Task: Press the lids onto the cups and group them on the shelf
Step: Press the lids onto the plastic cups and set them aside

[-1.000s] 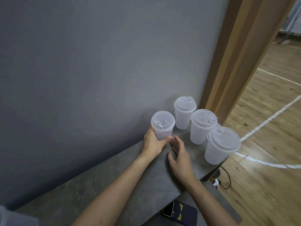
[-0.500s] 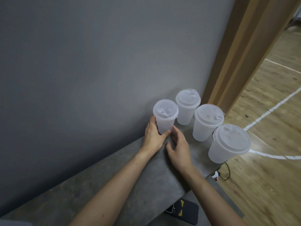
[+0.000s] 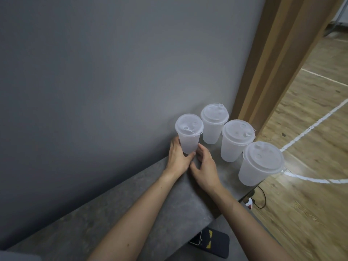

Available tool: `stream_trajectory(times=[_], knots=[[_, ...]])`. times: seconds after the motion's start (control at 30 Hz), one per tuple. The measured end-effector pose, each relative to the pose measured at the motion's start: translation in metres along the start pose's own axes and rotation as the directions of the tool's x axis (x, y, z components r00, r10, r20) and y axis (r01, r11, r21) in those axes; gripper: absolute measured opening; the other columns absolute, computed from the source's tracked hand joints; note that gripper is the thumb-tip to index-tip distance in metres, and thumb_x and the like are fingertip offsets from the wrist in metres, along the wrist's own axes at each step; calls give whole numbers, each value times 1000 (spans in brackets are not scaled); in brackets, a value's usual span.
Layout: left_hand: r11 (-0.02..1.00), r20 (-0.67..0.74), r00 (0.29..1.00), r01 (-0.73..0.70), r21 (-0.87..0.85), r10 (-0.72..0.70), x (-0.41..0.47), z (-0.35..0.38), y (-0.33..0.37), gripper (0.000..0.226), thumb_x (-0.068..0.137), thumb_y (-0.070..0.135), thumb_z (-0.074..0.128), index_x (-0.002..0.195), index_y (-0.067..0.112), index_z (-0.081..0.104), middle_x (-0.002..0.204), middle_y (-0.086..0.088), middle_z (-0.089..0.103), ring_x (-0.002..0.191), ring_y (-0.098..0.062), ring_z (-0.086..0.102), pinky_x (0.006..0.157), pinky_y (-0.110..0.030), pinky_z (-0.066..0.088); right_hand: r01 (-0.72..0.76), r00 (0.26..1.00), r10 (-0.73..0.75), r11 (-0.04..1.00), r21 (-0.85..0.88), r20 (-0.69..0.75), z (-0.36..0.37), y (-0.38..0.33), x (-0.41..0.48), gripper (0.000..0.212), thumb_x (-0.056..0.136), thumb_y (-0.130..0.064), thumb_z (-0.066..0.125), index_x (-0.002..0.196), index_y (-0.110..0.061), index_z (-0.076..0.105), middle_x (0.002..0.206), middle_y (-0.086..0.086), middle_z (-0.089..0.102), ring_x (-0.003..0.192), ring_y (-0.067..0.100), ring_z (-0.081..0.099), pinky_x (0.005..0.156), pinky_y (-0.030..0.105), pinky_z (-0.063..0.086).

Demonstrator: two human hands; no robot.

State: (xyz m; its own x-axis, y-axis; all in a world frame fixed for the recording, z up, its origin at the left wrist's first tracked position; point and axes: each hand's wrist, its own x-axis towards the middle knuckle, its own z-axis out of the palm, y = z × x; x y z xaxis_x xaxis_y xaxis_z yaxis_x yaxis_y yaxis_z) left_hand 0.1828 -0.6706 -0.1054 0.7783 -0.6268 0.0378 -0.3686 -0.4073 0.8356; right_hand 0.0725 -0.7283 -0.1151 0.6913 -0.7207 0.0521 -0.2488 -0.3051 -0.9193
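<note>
Grey, stone-like and mottled, the shelf (image 3: 131,213) runs from the near corner toward the wall, with a dark-cased phone (image 3: 209,243) lying on a lower ledge beneath its near edge. Nearest of the four lidded cups is the edge cup (image 3: 256,170), which stands very close to the shelf's right-hand rim and looks the one most at risk of a knock. Just beyond, the left hand (image 3: 178,157) wraps thumb and fingers round the foot of the held cup (image 3: 188,140), while the right hand (image 3: 205,166) lies loose with fingers extended at the cup's other side, touching it or just beside it; which of the two cannot be told. The lid (image 3: 189,124) appears seated all round. The step looks like sliding this cup in to join the rest, so it is best pushed low at the base, kept upright, with the right hand guiding rather than squeezing the thin wall. Farther on stand the third cup (image 3: 233,146) and the back cup (image 3: 212,130), near one another; aim for the gap beside the back cup, close to the grey wall (image 3: 113,72).
</note>
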Motion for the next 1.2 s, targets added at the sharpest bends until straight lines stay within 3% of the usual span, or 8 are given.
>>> stream_trajectory(times=[0.23, 0.37, 0.53, 0.67, 0.87, 1.0, 1.1, 1.2], knots=[[996, -16, 998, 62, -62, -63, -42, -16, -17, 74, 88, 17, 78, 149, 6, 36, 147, -9, 43, 133, -19, 49, 113, -33, 41, -25, 1000, 25, 1000, -17, 7, -8, -3, -31, 68, 90, 2, 64, 152, -11, 41, 149, 8, 53, 134, 17, 53, 115, 31, 41], [992, -71, 993, 88, -89, -95, -97, -48, -32, 65, 91, 20, 75, 146, 13, 41, 144, -3, 48, 128, -13, 51, 108, -23, 41, 41, 992, -38, 999, -19, 121, 9, -14, -56, 62, 94, -2, 64, 151, -14, 45, 147, 1, 54, 133, 13, 53, 115, 34, 44], [980, -283, 938, 190, -62, -200, -194, -109, -47, 54, 91, 21, 75, 138, 18, 50, 134, 6, 52, 123, -16, 58, 107, -33, 47, 196, 935, -199, 980, 39, 293, 59, -45, -91, 48, 96, -2, 65, 141, -15, 56, 135, -3, 60, 123, 13, 60, 109, 36, 50], [945, -506, 860, 215, 245, -65, -267, -166, -51, 48, 84, 24, 79, 126, 24, 57, 121, 8, 58, 110, -16, 59, 97, -37, 49, 309, 818, -321, 945, 105, 478, 108, -78, -128, 39, 95, -23, 62, 134, -14, 61, 128, -4, 64, 116, 7, 62, 103, 29, 50], [707, -732, 659, 432, 559, 176, -314, -272, -42, 56, 72, 24, 88, 120, 13, 62, 122, -7, 62, 117, -28, 54, 98, -43, 41, 382, 637, -387, 910, 163, 667, 153, -114, -175, 40, 95, -31, 60, 133, -19, 62, 128, -7, 63, 115, 0, 61, 102, 25, 50], [557, -683, 730, 583, 591, -40, -319, -320, -71, 104, 68, 49, 88, 148, 0, 43, 156, -27, 38, 150, -43, 27, 122, -53, 16, 435, 565, -411, 885, 165, 715, 160, -123, -184, 37, 100, -20, 65, 136, -22, 60, 127, -10, 60, 112, -14, 55, 100, 20, 49], [513, -602, 796, 544, 664, -63, -312, -324, -84, 105, 63, 53, 90, 144, 0, 49, 144, -26, 53, 145, -47, 33, 123, -56, 11, 472, 546, -408, 871, 134, 731, 157, -126, -184, 39, 99, -18, 67, 137, -22, 59, 125, -9, 59, 109, -16, 54, 95, 12, 47], [492, -579, 814, 488, 721, 41, -305, -321, -82, 92, 61, 50, 92, 133, 2, 59, 121, -23, 64, 133, -48, 49, 121, -56, 10, 488, 547, -400, 866, 108, 736, 152, -127, -181, 46, 96, -20, 70, 140, -19, 56, 131, -7, 60, 112, -7, 56, 102, 24, 49]])
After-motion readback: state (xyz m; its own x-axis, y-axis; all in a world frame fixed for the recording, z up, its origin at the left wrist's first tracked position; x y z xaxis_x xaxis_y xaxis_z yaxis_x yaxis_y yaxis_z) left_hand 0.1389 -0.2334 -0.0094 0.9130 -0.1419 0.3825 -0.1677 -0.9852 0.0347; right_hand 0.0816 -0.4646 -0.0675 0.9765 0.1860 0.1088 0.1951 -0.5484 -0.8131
